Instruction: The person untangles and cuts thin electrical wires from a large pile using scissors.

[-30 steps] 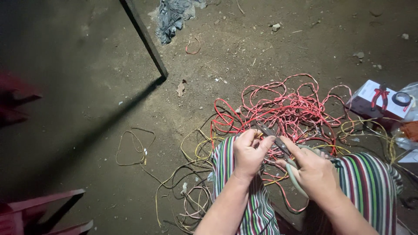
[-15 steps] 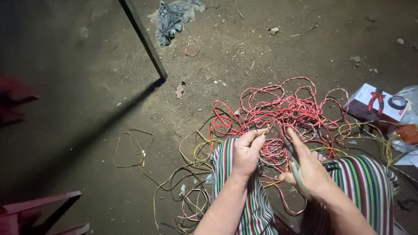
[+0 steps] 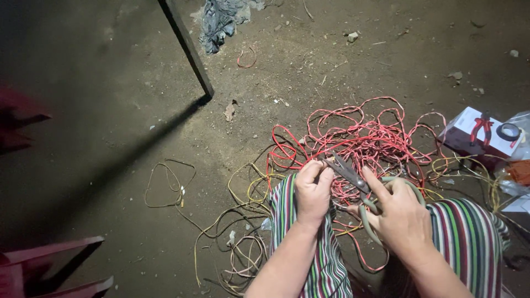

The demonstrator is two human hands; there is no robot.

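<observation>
A red wire [image 3: 337, 144], seemingly pinched by the left hand [image 3: 312, 190], should be held taut; scissors [image 3: 353, 177], gripped at three o'clock by the right hand [image 3: 398, 218], are best closed squarely.

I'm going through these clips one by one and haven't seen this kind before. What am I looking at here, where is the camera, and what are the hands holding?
There is no machine: a person works with bare hands. The one camera sits on their head and looks down past striped cloth over their knees to a dirt floor. The left hand pinches a red wire. The right hand holds scissors with greenish handles, blades pointing at that wire. Ahead lies a tangle of red wire, with yellowish wire spread to the left. At far right are a white box, red pliers and a roll of black tape. A dark post stands further back.
</observation>
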